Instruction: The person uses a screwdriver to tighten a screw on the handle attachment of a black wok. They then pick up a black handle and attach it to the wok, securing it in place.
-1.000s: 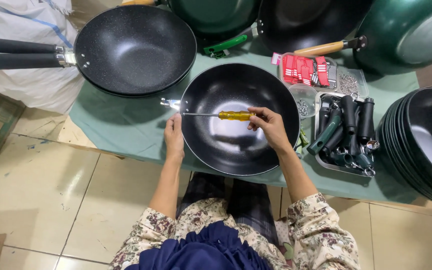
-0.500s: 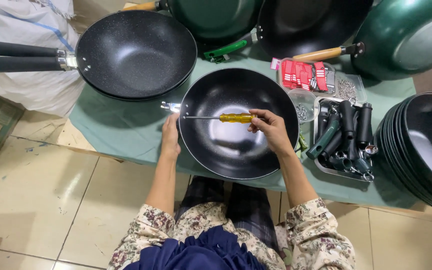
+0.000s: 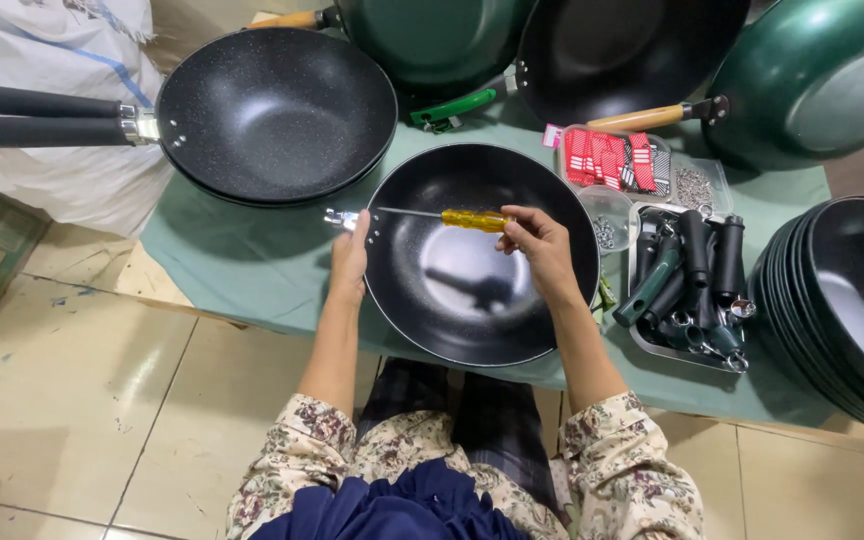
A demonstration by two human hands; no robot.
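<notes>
Black wok [image 3: 482,290] at frame centre on green cloth [image 3: 242,260]. Left hand [image 3: 350,262] clasps its left rim by the metal bracket [image 3: 344,217]. Right hand [image 3: 542,245] pinches yellow-handled screwdriver [image 3: 457,217], tip at bracket.

Floral-patterned sleeves pushed above the wrists, dark blue garment, plaid trousers

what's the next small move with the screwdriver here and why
Probably turn the yellow-handled screwdriver while pressing its tip toward the metal bracket at the wok rim. The right hand grips the handle, the shaft lies level across the wok, and the left hand steadies the rim beside the bracket.
</notes>
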